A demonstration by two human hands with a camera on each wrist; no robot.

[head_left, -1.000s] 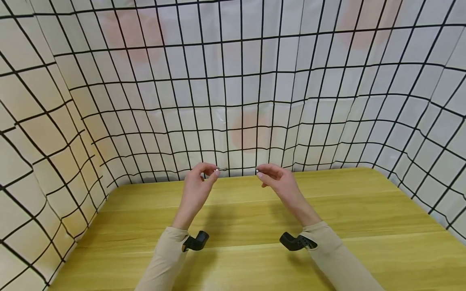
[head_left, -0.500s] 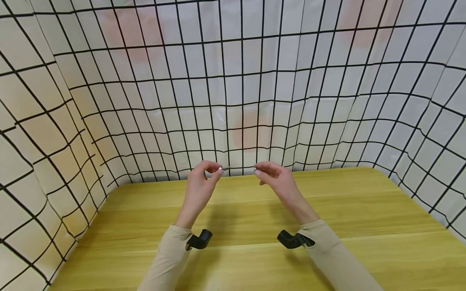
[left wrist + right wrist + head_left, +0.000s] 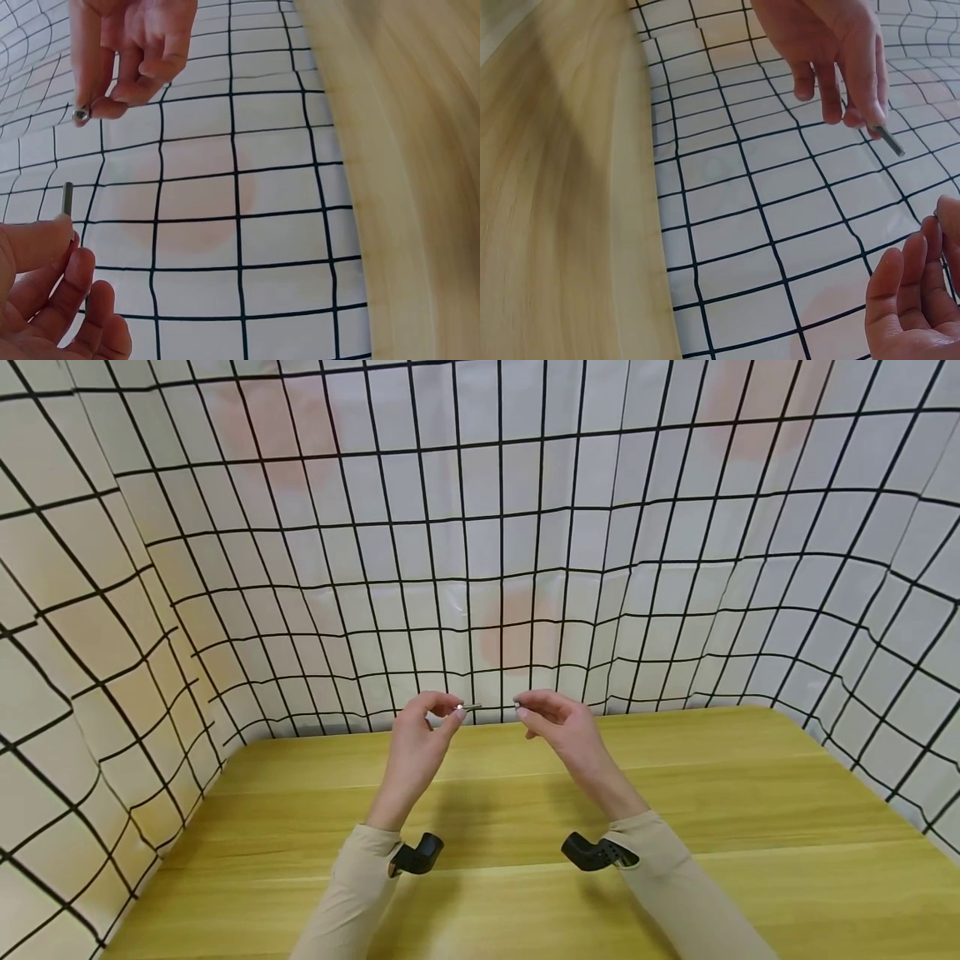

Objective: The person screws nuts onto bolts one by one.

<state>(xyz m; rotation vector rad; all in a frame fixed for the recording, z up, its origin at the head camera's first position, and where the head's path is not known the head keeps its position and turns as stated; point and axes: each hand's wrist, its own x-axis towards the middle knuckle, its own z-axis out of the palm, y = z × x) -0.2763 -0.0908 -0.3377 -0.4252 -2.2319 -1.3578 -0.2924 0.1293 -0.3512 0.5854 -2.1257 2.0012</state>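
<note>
In the head view, my left hand pinches a small metal bolt between thumb and index finger. Its slim shank sticks out past the fingertips in the left wrist view, and the fingers cover the other end. Facing it, my right hand holds a small metal nut between thumb and index fingertip. The nut's hole shows in the left wrist view, while the right wrist view hides most of it. A short gap separates bolt and nut, both held in the air above the table's far edge.
Below the hands lies a yellow wood-grain table. White sheeting with a black grid stands behind it and along both sides. Each sleeved wrist carries a black camera mount.
Both hands have drawn slightly toward each other, so the gap between bolt and nut has narrowed. The bolt has turned to point more squarely rightward.
</note>
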